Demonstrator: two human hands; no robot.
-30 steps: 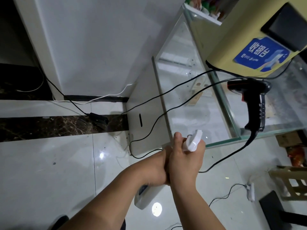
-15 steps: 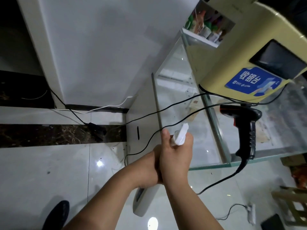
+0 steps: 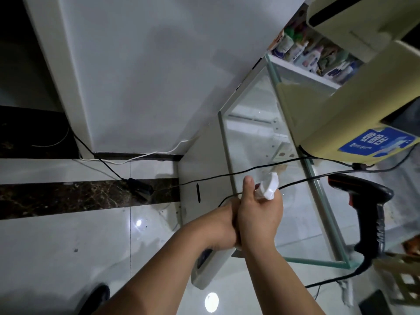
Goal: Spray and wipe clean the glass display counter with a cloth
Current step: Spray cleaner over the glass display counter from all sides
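Note:
Both hands hold a white spray bottle (image 3: 268, 186) in front of the glass display counter (image 3: 318, 261). My right hand (image 3: 259, 219) grips the neck under the white spray head, thumb raised. The nozzle points at the counter's glass side. My left hand (image 3: 220, 226) presses against the right one and wraps the bottle from the left, its fingers mostly hidden. The bottle's white body hangs below my wrists. No cloth is in view.
A black barcode scanner (image 3: 372, 214) and a yellow cash register (image 3: 341, 110) sit on the counter top. Black cables (image 3: 227, 176) cross the glass side. A white cabinet (image 3: 147, 76) stands to the left. A shelf of bottles (image 3: 313, 57) is behind, and a wooden stool (image 3: 404, 280) at lower right.
Both hands have stayed clasped on the bottle, now nearer the counter's glass side. The view has tilted upward, showing more of the shelf behind.

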